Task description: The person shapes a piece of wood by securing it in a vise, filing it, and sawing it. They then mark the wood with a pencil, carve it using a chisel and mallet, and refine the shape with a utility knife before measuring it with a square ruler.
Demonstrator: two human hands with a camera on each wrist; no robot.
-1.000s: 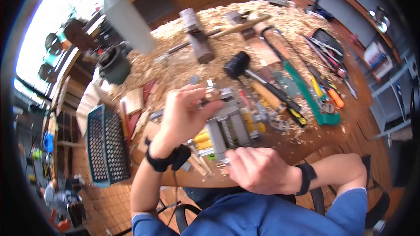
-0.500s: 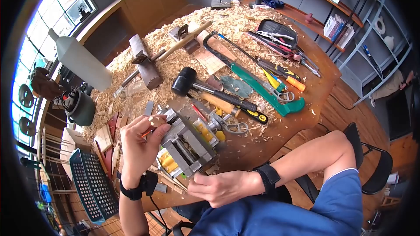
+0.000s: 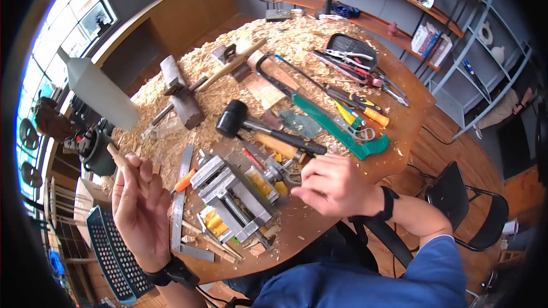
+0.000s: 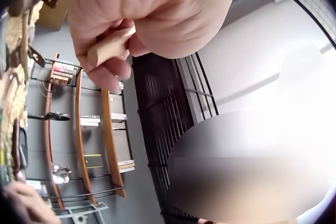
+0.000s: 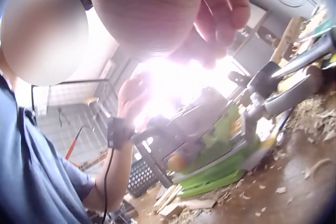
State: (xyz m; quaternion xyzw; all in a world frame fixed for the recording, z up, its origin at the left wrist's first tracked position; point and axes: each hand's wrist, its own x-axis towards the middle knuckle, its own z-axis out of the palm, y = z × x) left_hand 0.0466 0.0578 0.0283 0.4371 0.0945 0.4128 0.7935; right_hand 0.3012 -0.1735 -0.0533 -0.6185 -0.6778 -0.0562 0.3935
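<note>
In the head view my left hand [image 3: 137, 217] is raised at the left of the vise, holding a short, slim wooden piece [image 3: 120, 159] between thumb and fingers. Its pale, blunt end [image 4: 100, 55] pokes out of the grip in the left wrist view. The grey metal vise [image 3: 228, 191] stands near the table's front edge with its screw toward me. Nothing sits between its jaws. Right of it, my right hand [image 3: 342, 185] hangs in the air, fingers loosely curled and holding nothing. Below that hand, the right wrist view shows the vise's green base [image 5: 210, 182].
A steel square [image 3: 182, 194] and an orange handle [image 3: 184, 180] lie left of the vise. Behind it are a black mallet [image 3: 231, 118], a green-handled saw [image 3: 328, 120], planes and wood shavings [image 3: 274, 31]. A perforated basket [image 3: 111, 254] stands at the left edge.
My left hand has moved left, away from the vise, with the wooden piece now showing in its fingers. My right hand has left the vise's screw end and moved up and right.
</note>
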